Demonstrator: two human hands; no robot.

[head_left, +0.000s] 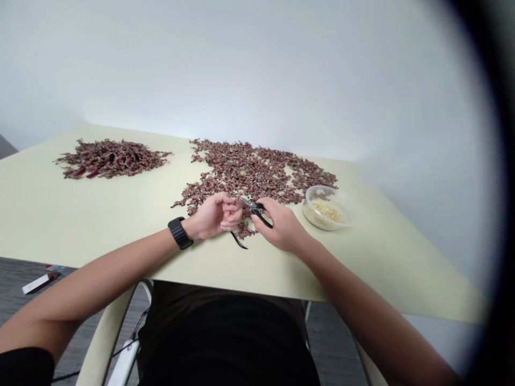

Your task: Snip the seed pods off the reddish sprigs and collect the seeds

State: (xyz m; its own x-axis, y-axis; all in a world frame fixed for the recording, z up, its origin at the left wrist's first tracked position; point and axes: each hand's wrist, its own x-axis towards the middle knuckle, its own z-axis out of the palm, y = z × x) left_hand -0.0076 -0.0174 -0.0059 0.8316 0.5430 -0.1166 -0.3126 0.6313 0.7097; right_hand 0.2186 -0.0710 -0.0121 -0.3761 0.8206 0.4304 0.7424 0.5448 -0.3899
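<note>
"What are the hands doing?"

"The right hand grips a pair of small black-handled pliers, with the steel tips reaching toward the curled fingers of the left hand. The left hand is closed, and anything it pinches is hidden."

"Anything on that wrist?"

"A black watch with a chunky band."

"What's right by the hands?"

"A thin curved black strip lies just below them on the pale cream worktop. Behind and under the hands, a wide, loose spread of small reddish-brown pieces runs toward the far edge."

"And farther out?"

"A round clear plastic tub holding pale granular bits sits toward the right edge, touching the end of the spread. Well apart, toward the far left corner, lies a denser reddish-brown heap."
</note>
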